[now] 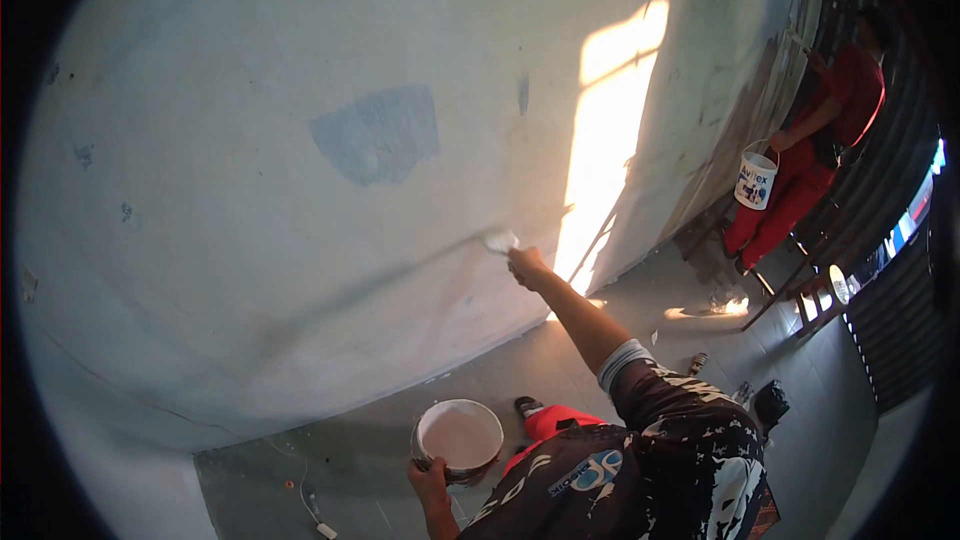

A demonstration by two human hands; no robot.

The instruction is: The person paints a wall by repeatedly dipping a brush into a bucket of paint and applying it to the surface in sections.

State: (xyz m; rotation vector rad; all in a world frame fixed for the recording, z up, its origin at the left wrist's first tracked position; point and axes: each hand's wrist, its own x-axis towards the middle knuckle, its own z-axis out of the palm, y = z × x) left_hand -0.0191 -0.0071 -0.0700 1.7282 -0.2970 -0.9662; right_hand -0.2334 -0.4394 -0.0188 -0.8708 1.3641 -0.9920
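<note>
My right hand (528, 268) is closed around the handle of a paintbrush (500, 240). The pale bristles are at the wall (250, 210), apparently touching it, and my arm is stretched out. Lower down, my left hand (430, 485) grips the side of a bucket (462, 403) with whitish paint inside, held upright near my body. A blue-grey patch (380, 135) shows on the wall up and left of the brush, and a bright strip of sunlight falls just right of it.
On the right, a person in red (840, 120) holds a white bucket (756, 180) by the wall. Near them stands a wooden stool-like frame (815, 305). A white cable with a plug end (326, 530) and a black object (771, 403) lie on the grey tiled floor (600, 380).
</note>
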